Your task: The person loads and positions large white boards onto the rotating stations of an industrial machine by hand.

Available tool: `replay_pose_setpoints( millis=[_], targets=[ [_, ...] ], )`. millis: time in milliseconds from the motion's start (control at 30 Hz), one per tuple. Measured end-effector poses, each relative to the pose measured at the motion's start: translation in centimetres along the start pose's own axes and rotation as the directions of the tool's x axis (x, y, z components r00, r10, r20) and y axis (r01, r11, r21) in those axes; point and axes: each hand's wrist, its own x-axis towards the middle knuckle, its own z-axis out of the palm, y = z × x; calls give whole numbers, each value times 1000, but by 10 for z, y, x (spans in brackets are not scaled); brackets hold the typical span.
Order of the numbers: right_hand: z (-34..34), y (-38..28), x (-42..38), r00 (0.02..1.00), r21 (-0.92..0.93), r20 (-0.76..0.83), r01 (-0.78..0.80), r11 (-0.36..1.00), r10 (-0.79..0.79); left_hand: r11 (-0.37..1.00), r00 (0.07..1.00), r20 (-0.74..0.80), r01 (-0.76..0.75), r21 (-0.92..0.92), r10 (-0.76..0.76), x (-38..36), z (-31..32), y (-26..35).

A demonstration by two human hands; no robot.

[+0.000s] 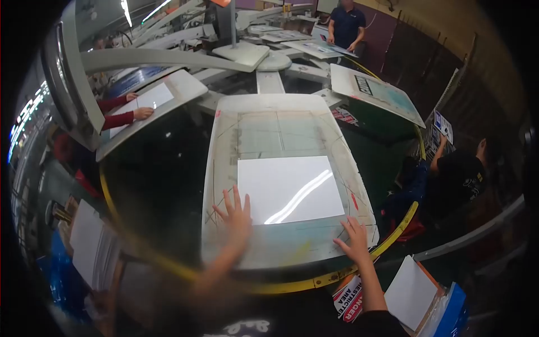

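A glossy white sheet [292, 188] lies flat on the pale platen [292, 247] in front of me, a bright streak of light reflected across it. My left hand [234, 218] is spread at the sheet's left edge, fingers apart and pointing away from me. Off the sheet's lower right corner, my right hand [353, 241] hovers over or rests on the platen with its fingers spread. Neither hand holds anything. Pencil-like lines and a red mark show on the platen's surface around the sheet.
A yellow ring rail [320, 281] curves round the platens. Stacks of white sheets [412, 292] stand at lower right and lower left [87, 241]. At left, a person's red sleeves [115, 104] reach over another platen [188, 84]. Other people [347, 25] work at the back and right.
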Motion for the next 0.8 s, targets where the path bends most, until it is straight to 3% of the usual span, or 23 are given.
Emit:
replay_pose_setpoints(
  millis=[33, 67, 100, 167, 200, 233, 267, 367, 467, 500, 600, 700, 800],
  targets=[
    [-7, 7, -19, 999, -96, 1, 52, 994, -52, 995, 997, -74, -39, -92, 32, -9, 1, -3],
    [-65, 19, -79, 994, -219, 64, 99, 971, -87, 962, 992, -114, -80, -262, 51, -60, -13, 26],
    [-82, 23, -100, 995, -201, 85, 65, 977, -49, 914, 977, -200, -151, -376, 79, -81, -14, 25],
    [-106, 46, -155, 979, -254, 178, -48, 966, 95, 952, 949, -238, -253, -173, 209, -122, -30, 32],
    [-119, 60, -187, 946, -337, 247, -119, 934, 209, 908, 975, -192, -177, -380, 110, -145, -26, 38],
    [-136, 59, -212, 869, -409, 311, -244, 879, 386, 817, 992, -123, -87, -570, 21, -163, -23, 45],
    [-145, 59, -232, 756, -483, 358, -352, 802, 548, 816, 996, -93, -66, -574, 15, -175, -27, 52],
    [-144, 85, -286, 552, -499, 362, -565, 657, 751, 791, 999, -27, -35, -611, 24, -195, -35, 75],
    [-133, 106, -318, 606, -268, 342, -670, 692, 719, 757, 989, -41, -133, -639, 139, -189, -42, 86],
    [-127, 109, -325, 670, -342, 266, -606, 718, 693, 767, 983, -61, -175, -617, 175, -183, -50, 87],
    [-128, 102, -318, 652, -315, 239, -649, 693, 719, 724, 958, -187, -286, -627, 216, -169, -43, 87],
    [-155, 51, -283, 632, -368, 292, -619, 694, 718, 730, 948, -178, -318, -605, 265, -154, -48, 86],
    [-131, 128, -343, 761, 20, 338, -595, 804, 554, 712, 945, -227, -326, -622, 235, -155, -46, 92]
  ],
)
